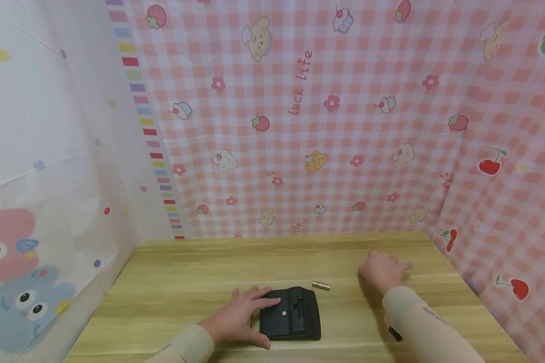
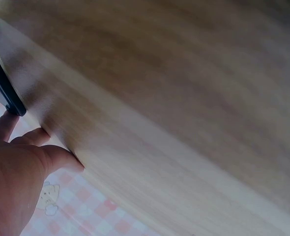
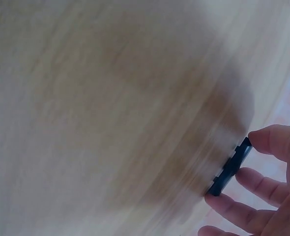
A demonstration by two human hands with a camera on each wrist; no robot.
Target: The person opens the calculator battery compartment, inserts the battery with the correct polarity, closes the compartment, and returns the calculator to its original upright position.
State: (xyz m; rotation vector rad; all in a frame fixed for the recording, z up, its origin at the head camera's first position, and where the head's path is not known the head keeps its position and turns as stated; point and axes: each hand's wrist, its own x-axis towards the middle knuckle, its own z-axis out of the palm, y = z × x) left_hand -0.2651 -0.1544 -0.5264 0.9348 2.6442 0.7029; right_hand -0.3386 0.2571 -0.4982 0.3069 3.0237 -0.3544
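Note:
A black device point(image 1: 277, 325), much like a calculator lying face down, has a battery compartment point(image 1: 301, 307) uncovered on its raised right part. My left hand point(image 1: 238, 316) rests on its left side, fingers spread across the upper left corner and thumb by the lower left edge. In the left wrist view, only a dark edge of the device point(image 2: 5, 88) shows. Farther right, my right hand point(image 1: 383, 272) pinches a small black battery cover point(image 3: 228, 167) with notched edge between thumb and fingers, close over the table. A gold-coloured battery point(image 1: 321, 286) lies just beyond the device's upper right corner.
The wooden table point(image 1: 200, 267) is bordered at the back by a pink checked cloth point(image 1: 236, 146), with similar cloth on the right and a white printed cloth point(image 1: 72, 201) on the left. A small black object point(image 1: 395, 334) shows beneath the right sleeve.

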